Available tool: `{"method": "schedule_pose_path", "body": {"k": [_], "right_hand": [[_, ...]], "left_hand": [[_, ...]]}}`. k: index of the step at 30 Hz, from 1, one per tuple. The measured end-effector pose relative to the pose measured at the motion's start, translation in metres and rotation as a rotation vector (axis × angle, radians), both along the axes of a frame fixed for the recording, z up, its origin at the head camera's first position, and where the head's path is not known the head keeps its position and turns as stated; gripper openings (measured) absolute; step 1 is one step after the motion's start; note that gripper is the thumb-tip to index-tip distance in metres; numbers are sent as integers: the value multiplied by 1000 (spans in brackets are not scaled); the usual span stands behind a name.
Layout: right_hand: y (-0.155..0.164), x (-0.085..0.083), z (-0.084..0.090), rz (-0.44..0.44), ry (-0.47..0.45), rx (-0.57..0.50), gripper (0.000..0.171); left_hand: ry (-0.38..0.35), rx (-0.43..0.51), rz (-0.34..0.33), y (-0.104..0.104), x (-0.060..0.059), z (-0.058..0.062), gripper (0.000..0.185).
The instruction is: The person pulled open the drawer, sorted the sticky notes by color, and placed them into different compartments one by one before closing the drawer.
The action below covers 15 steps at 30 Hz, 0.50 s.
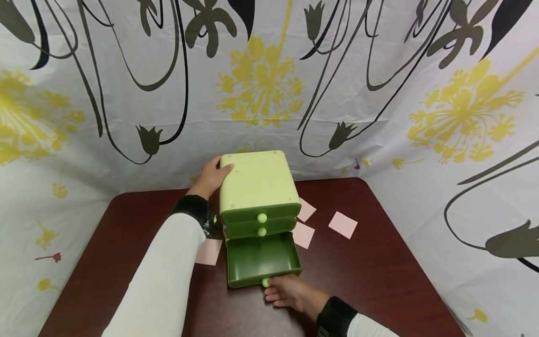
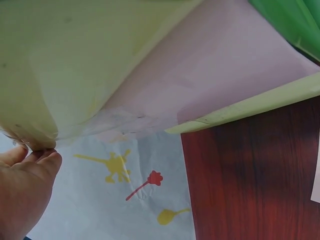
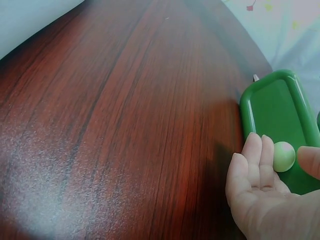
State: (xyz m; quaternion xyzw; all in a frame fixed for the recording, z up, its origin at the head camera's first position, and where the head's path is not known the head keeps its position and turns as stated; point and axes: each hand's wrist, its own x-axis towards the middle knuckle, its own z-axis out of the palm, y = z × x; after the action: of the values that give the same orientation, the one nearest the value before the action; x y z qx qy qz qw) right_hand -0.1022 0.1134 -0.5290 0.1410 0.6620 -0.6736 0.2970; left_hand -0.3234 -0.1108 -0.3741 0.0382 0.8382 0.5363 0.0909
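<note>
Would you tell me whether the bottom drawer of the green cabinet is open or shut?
Open: the bottom drawer is pulled out, its empty inside visible, with the right hand at its knob.
</note>
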Motion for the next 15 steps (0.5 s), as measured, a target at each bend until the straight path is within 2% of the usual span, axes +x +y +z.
{"method": "schedule_pose_path", "body": {"k": [7,15], "right_hand": [[2,1,-3,6,-2,6,22],[18,0,-3,86,32,76,27]], "left_hand": [[-27,14,27,1,-8,-7,72],[-101,64,56,5,-8,-2,73]]}}
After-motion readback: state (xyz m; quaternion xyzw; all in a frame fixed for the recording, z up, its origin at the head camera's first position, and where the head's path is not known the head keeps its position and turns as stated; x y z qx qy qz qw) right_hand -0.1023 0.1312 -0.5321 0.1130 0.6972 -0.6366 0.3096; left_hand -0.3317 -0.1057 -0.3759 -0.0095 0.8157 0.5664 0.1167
